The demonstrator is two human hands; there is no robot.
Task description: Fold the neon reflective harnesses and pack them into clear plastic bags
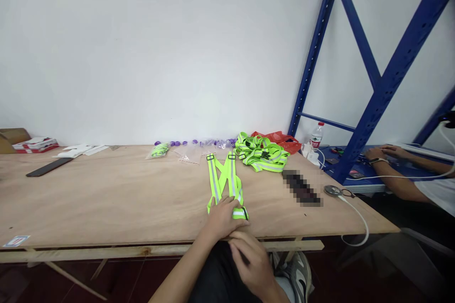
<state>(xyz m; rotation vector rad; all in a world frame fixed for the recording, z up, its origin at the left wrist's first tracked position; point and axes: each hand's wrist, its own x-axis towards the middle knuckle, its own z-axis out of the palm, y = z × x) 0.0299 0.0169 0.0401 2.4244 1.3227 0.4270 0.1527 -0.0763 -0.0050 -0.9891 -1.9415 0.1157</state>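
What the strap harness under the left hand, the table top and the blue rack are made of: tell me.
Strap harness: woven fabric webbing by its look, fluorescent yellow-green with a grey, likely reflective stripe. Table top: bare plywood, matte, grain showing. Blue rack: probably painted metal, smooth straight beams.

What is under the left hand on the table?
The near end of the neon reflective strap, flat on the table. The left hand covers how that end finishes.
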